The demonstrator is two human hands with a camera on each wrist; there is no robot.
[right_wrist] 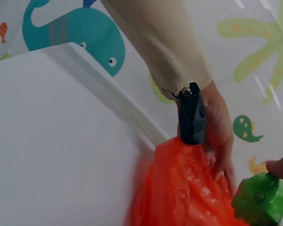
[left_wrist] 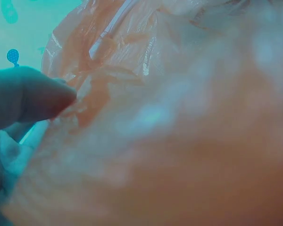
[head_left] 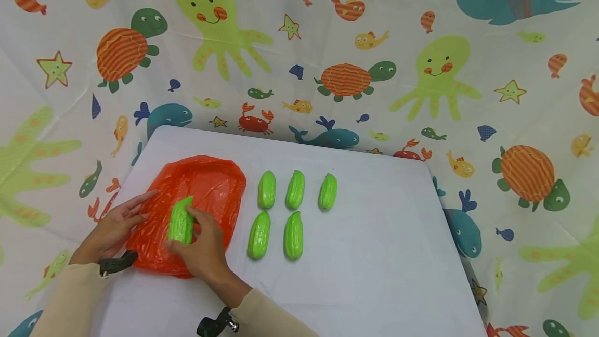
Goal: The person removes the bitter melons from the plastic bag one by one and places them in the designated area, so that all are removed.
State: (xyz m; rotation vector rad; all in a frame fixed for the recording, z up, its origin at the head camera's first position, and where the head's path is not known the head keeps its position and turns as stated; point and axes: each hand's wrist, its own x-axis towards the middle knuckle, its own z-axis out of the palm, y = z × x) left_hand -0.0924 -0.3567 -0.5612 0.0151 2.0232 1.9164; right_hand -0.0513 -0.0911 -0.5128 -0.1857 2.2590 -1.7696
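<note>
My right hand (head_left: 206, 248) pinches a ridged, green cucumber-shaped vegetable (head_left: 180, 221) between thumb and fingers, over the red plastic bag (head_left: 215, 186). In the right wrist view, the blunt end of this green vegetable (right_wrist: 259, 197) shows beside the bag. At the bag's left edge is my left hand (head_left: 109, 230). The left wrist view shows its thumb (left_wrist: 33, 96) on the edge of the thin plastic, with other fingers behind; much of that view is blurred by the bag. Several more green vegetables (head_left: 267, 190) lie in two rows to the right of the bag.
A white table (head_left: 374, 254) bears the bag and the vegetables. Behind and around it hangs a cloth (head_left: 309, 51) printed with sea animals. Each wrist wears a black strap, the left one (head_left: 117, 263) close to the bag.
</note>
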